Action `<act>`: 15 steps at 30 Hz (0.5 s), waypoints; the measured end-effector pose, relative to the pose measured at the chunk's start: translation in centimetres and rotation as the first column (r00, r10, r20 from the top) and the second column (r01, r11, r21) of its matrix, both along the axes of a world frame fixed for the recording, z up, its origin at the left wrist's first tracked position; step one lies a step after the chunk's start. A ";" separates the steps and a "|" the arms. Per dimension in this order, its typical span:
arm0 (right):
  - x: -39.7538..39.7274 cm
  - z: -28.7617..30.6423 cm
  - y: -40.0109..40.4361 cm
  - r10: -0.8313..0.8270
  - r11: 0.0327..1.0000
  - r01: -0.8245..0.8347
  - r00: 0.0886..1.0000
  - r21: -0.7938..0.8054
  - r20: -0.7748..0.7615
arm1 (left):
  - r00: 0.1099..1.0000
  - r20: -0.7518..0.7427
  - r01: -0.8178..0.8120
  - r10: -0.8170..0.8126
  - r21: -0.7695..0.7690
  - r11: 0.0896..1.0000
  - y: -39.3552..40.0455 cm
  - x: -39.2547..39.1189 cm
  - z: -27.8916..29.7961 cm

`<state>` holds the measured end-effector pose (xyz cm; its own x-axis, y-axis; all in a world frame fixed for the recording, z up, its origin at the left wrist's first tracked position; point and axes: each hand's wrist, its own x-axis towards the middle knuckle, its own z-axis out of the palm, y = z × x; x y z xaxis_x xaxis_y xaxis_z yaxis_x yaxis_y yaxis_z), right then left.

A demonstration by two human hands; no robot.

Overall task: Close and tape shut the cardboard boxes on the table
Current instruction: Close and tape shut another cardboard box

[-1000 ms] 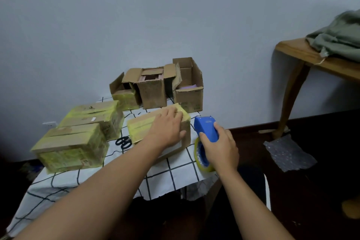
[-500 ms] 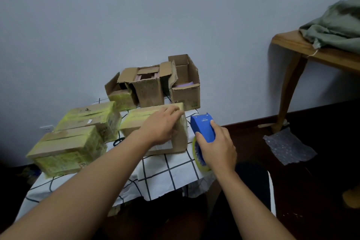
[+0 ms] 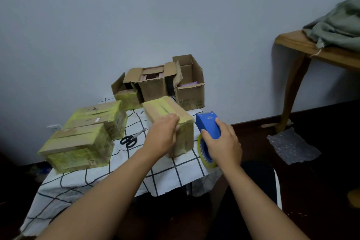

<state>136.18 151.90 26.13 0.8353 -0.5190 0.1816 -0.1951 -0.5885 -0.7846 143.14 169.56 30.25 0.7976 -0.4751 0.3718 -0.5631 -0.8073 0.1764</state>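
Observation:
A closed cardboard box [image 3: 167,110] with yellowish tape on top stands near the table's front right. My left hand [image 3: 161,136] lies on its near left edge, fingers laid over the top. My right hand [image 3: 222,142] grips a blue tape dispenser [image 3: 208,125] with a yellow-rimmed roll, just right of that box. Two taped boxes, the nearer [image 3: 78,146] and the farther [image 3: 99,117], sit at the left. Three open boxes, the left one [image 3: 124,93], the middle one [image 3: 152,84] and the right one [image 3: 190,87], stand at the back against the wall.
Black-handled scissors [image 3: 130,138] lie on the checked tablecloth [image 3: 169,173] between the taped boxes and my left hand. A wooden table [image 3: 300,45] with green cloth stands at the right. Bubble wrap [image 3: 292,146] lies on the dark floor.
My left hand has turned the box so its long side now points away from me. The scissors have come into view. My right hand keeps the dispenser beside the box.

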 end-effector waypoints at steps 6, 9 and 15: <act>0.2 0.0 0.6 0.014 0.999 -0.014 1.000 -0.044 -0.012 | 0.997 -0.018 0.081 -0.080 0.048 0.996 2.4 -0.3 -0.6; 0.1 0.1 0.8 0.018 0.998 -0.019 1.000 -0.058 -0.015 | 0.997 -0.070 0.033 -0.028 0.072 0.997 2.2 -0.1 -0.7; 0.1 0.1 0.4 0.013 0.999 -0.013 1.000 -0.038 -0.003 | 0.995 -0.034 0.094 -0.090 0.145 0.985 4.0 -0.2 -0.8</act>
<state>136.26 152.34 26.21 0.8423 -0.5013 0.1982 -0.1898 -0.6200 -0.7613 142.95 173.58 29.50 0.7567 -0.5947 0.2714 -0.6329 -0.7704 0.0767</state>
